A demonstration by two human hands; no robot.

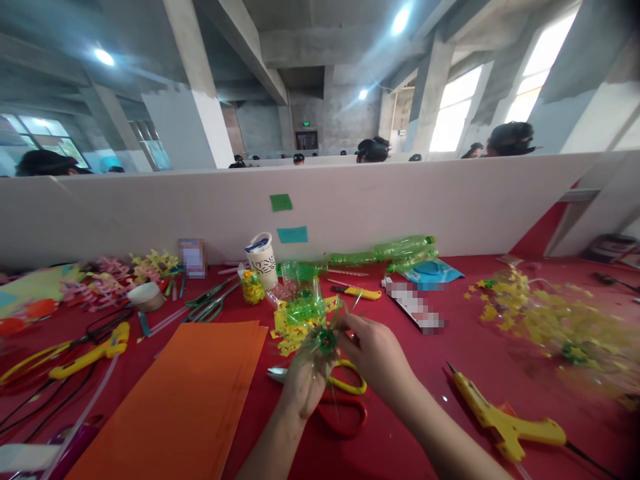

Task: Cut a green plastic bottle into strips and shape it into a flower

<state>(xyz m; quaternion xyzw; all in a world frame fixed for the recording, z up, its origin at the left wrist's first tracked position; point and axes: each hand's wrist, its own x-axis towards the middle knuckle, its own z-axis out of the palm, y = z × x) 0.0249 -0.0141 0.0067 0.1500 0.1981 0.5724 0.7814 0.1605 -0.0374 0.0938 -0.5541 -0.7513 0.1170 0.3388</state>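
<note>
My left hand (304, 381) is closed round a green plastic bottle piece (327, 340) with a round bottle-neck centre and thin see-through strips. My right hand (376, 350) pinches at the edge of that piece, its fingertips on what looks like one of the strips; blur hides the exact grip. Beneath my hands lie scissors with red and yellow handles (350, 427), blades pointing left and partly covered. Just beyond are yellow star cut-outs (287, 328) and clear green plastic scraps (304, 309).
Orange sheets (175, 393) lie at left, beside a yellow glue gun (90, 353). Another yellow glue gun (505, 420) and a yellow-star plastic arrangement (560, 320) are at right. Green bottles (405, 250), a utility knife (363, 293) and a white cup (262, 260) stand or lie near the partition (375, 200).
</note>
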